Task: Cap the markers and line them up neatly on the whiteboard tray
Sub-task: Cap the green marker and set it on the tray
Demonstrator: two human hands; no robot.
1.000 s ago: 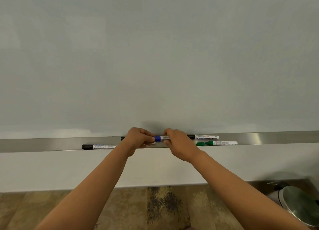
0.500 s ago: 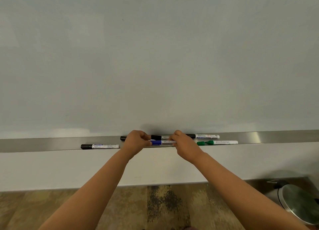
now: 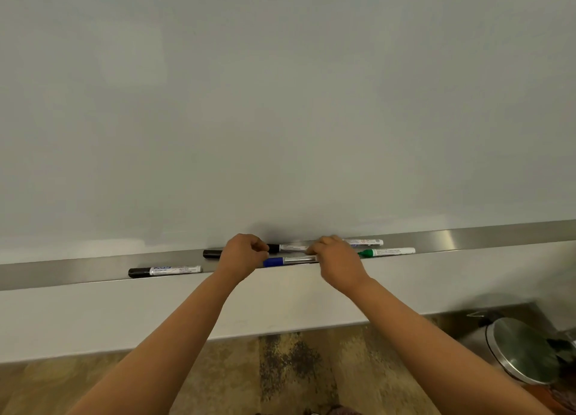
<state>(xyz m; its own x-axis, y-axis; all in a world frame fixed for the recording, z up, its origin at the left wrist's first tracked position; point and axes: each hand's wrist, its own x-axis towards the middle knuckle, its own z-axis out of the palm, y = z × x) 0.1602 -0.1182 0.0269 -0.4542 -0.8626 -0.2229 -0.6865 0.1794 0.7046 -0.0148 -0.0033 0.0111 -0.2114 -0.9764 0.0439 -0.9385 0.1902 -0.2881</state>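
A blue-capped marker (image 3: pixel 288 261) lies flat along the front lip of the metal whiteboard tray (image 3: pixel 467 238). My left hand (image 3: pixel 241 257) is curled at its cap end. My right hand (image 3: pixel 338 260) pinches its barrel end. Behind it a black-capped marker (image 3: pixel 288 248) lies between my hands. Another black one (image 3: pixel 212 254) sticks out left of my left hand, its barrel hidden. A white barrel (image 3: pixel 363 242) shows past my right hand. A capped green marker (image 3: pixel 388 252) lies to the right, and a black-capped marker (image 3: pixel 165 271) lies alone at the left.
The whiteboard (image 3: pixel 280 102) fills the view above the tray, with a white wall panel below it. A metal-lidded bin (image 3: pixel 523 349) stands on the patterned floor at the lower right.
Both hands brought the blue marker down from just above the tray onto its front lip. More of the black marker behind it now shows between the hands.
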